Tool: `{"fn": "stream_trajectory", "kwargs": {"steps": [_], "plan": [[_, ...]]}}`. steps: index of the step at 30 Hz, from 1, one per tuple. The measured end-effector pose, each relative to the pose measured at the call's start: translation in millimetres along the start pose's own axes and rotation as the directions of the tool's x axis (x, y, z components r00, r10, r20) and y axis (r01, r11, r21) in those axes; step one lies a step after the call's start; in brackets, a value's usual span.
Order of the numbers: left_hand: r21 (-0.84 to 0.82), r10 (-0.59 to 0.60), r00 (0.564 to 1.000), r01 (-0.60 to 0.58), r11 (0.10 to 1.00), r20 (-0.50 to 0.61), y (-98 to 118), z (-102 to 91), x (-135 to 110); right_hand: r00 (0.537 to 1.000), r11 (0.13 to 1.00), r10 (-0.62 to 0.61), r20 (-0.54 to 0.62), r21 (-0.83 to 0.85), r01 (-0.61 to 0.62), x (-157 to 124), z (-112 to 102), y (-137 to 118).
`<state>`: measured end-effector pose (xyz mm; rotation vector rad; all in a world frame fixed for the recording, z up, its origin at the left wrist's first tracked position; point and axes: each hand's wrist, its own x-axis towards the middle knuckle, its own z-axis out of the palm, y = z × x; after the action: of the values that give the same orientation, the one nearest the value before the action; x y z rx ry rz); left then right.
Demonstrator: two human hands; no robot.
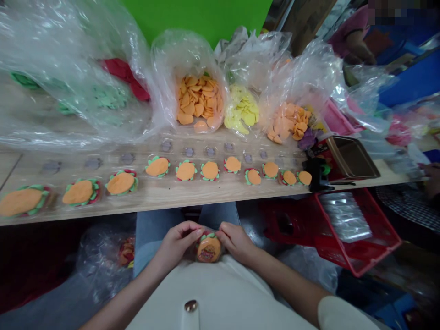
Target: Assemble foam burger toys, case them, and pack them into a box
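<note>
One layered orange disc [208, 250] held, left hand [177, 243], right hand [235, 240] grip closed; eleven more on table [172, 195]

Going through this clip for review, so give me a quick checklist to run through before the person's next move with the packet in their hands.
Grip: ok. The left hand and right hand hold opposite sides of the clear plastic packet.
Contents: ok. An orange disc lies on green-edged layers inside it.
Seal: cannot tell. Fingers and glare hide its edges.
Table row: ok. The row of packets lies flat and separate on the wooden table.
Loose discs: ok. The orange discs lie inside their open plastic bag.
</note>
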<state>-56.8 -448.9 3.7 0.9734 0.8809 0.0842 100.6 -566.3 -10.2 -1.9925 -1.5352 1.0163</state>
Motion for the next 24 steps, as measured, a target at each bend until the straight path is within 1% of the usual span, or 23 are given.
{"fn": "stream_trajectory", "kwargs": {"steps": [3,5,8,10,13,15,17,19,21,24], "plan": [[0.053,0.009,0.999,-0.012,0.999,0.054,3,-3.7,1,0.999,0.999,-0.037,-0.038,0.031,0.038,-2,7,7],[0.148,0.047,0.993,-0.063,0.987,0.109,8,-7.2,0,0.995,0.995,-0.094,-0.034,0.022,0.095,3,8,8],[0.353,0.140,0.969,-0.206,0.913,0.203,19,-12.5,-1,0.984,0.984,-0.175,0.029,0.013,0.175,14,-1,5],[0.434,0.176,0.953,-0.270,0.859,0.245,24,-15.0,-2,0.979,0.982,-0.183,0.086,0.052,0.179,17,-11,0],[0.457,0.196,0.960,-0.269,0.848,0.201,27,-16.8,-3,0.975,0.984,-0.140,0.172,0.131,0.118,11,-24,-7],[0.471,0.207,0.966,-0.258,0.844,0.158,27,-17.1,-5,0.972,0.986,-0.124,0.201,0.136,0.098,4,-27,-10],[0.493,0.210,0.967,-0.254,0.832,0.142,25,-17.3,-8,0.973,0.987,-0.136,0.185,0.112,0.117,-1,-25,-11],[0.510,0.222,0.965,-0.264,0.819,0.143,23,-18.3,-11,0.976,0.984,-0.167,0.138,0.088,0.156,-2,-18,-12],[0.514,0.241,0.960,-0.279,0.811,0.141,19,-20.3,-15,0.975,0.979,-0.197,0.098,0.073,0.191,-1,-11,-13],[0.513,0.247,0.962,-0.271,0.815,0.115,12,-24.1,-18,0.971,0.972,-0.229,0.075,0.072,0.224,5,-5,-16]]}}
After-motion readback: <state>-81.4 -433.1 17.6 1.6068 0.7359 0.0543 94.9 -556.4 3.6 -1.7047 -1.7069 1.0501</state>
